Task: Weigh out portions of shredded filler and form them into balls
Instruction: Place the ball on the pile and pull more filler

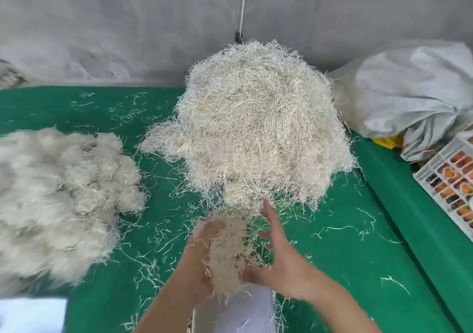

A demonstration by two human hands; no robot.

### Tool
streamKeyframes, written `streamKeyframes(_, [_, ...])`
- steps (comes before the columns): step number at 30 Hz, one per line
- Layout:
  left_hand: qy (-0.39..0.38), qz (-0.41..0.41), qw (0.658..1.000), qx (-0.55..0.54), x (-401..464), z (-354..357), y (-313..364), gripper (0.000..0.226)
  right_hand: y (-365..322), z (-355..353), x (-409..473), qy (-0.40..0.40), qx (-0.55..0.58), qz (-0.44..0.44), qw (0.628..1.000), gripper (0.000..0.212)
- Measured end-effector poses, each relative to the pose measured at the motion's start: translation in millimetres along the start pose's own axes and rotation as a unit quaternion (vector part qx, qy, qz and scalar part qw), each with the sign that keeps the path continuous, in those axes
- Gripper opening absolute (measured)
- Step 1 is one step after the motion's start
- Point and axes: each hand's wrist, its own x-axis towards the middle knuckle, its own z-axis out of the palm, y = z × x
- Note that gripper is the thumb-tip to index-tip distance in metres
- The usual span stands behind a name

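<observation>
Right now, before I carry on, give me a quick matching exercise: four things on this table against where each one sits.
Things:
1. big filler pile
2. formed balls
3. grey sack
4. white crate

Places:
A. left side of the green table
B. far right, against the wall
C. centre, just beyond the hands
D. right edge, nearer than the sack

Pairs: 1-C, 2-A, 3-B, 4-D

The left hand holds a clump of filler; the right hand is open beside it.
</observation>
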Motion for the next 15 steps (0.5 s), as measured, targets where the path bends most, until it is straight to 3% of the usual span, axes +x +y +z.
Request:
streamKeyframes(2, [0.024,0.039,0.997,0.066,-9,-4,-4,0.025,-1,6,5,-0.064,0.018,-0.023,0.997,0.104])
streamKeyframes(3, [0.066,0.071,0.989,0.114,-11,-5,-6,0.018,-2,10,9,-0.074,0.058,-0.034,0.995,0.076])
streamKeyframes(4, [0.116,0.098,0.977,0.148,-10,-6,-7,0.019,-2,16,11,-0.067,0.089,-0.037,0.993,0.048])
streamKeyframes(5, [0.134,0.111,0.970,0.170,-10,-4,-8,0.025,-4,22,15,-0.047,0.091,-0.029,0.994,0.033])
streamKeyframes(7, [0.096,0.121,0.963,0.220,-10,5,-13,0.035,-6,35,23,0.006,0.073,-0.020,0.997,0.033])
streamKeyframes(9, [0.051,0.113,0.971,0.205,-1,9,-20,0.032,-5,46,36,0.048,0.016,-0.017,0.999,0.035])
streamKeyframes(11, [0.114,0.121,0.969,0.184,9,7,-20,0.016,-3,49,50,0.039,-0.028,-0.025,0.999,0.037])
streamKeyframes(13, [0.212,0.098,0.965,0.120,27,-3,-16,0.020,1,42,67,0.012,0.034,0.010,0.999,0.036])
streamKeyframes(15, [0.281,0.080,0.953,0.082,40,-15,-7,0.019,13,31,92,0.042,0.068,0.039,0.996,0.027])
